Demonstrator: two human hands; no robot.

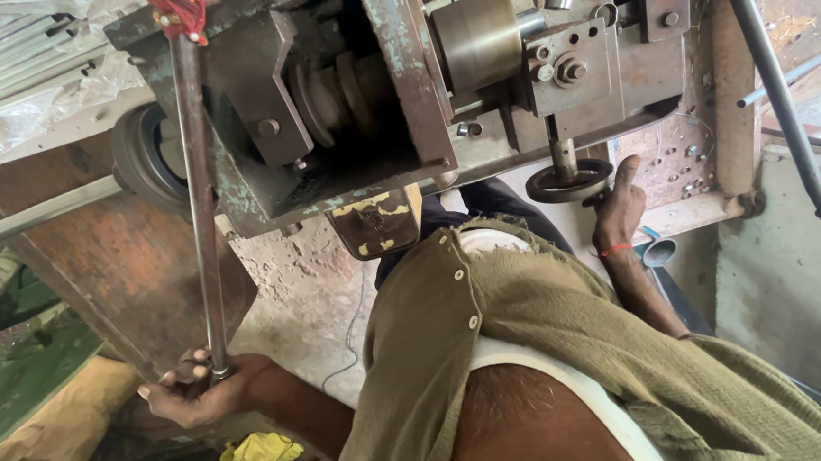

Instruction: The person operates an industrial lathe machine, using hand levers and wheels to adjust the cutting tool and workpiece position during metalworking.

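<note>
My left hand (192, 391) is closed around the lower end of a long steel rod (200, 205), low on the left. The rod runs up to a red-tagged fitting on an old metal machine (364, 91) with worn green paint. My right hand (618, 213), a red thread on its wrist, is at the right rim of a small dark handwheel (567, 183) under the machine. Its fingers curl on the rim and the thumb points up. My olive shirt fills the bottom middle of the view.
A long dark lever (777, 94) slants down at the right. A rusty brown panel (118, 267) leans at the left, with a pulley (140, 157) above it. A yellow cloth (258, 458) lies on the floor below my left arm. A grey wall (794, 283) stands at the right.
</note>
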